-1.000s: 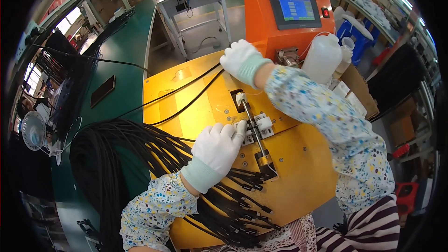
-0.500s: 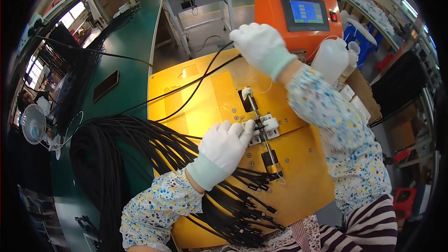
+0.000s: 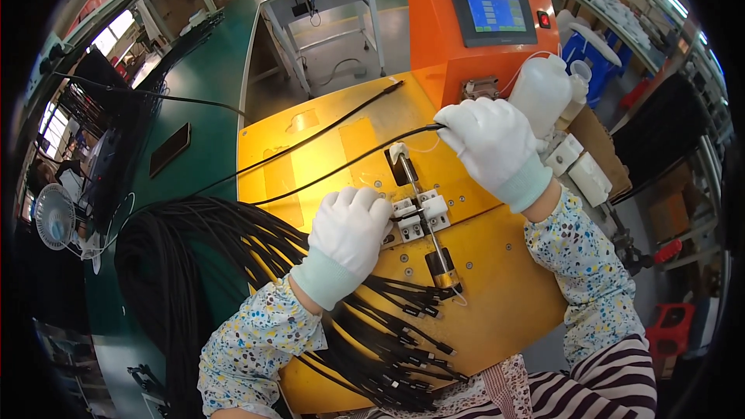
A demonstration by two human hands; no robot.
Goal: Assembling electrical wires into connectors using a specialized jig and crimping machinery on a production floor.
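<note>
At the far left, a small white fan (image 3: 54,216) is noted. A bundle of black cables (image 3: 167,264) spreads from the green counter (image 3: 209,70) onto the yellow machine plate (image 3: 504,287). A dark smartphone (image 3: 170,150) lies flat on the counter, above the bundle in view. A loose black cable (image 3: 341,119) extends across the far part of the plate. The left hand (image 3: 345,237), in a white glove, is over the bundle with its fingers curled, at the left side of a clamp fixture (image 3: 419,216); a short dark piece shows at its fingertips, but whether it is pinched cannot be told. The bundle's connector ends (image 3: 419,357) lie fanned near the plate's near edge. A slim metal rod (image 3: 436,244) crosses the fixture. The right hand (image 3: 493,143), likewise gloved, grips the end of another black cable (image 3: 372,150), which runs leftward above the plate. Beyond stands an orange control cabinet (image 3: 434,39), its touchscreen (image 3: 497,17) lit. Rightmost, a white plastic bottle (image 3: 541,89) stands near a cardboard box (image 3: 605,155).
</note>
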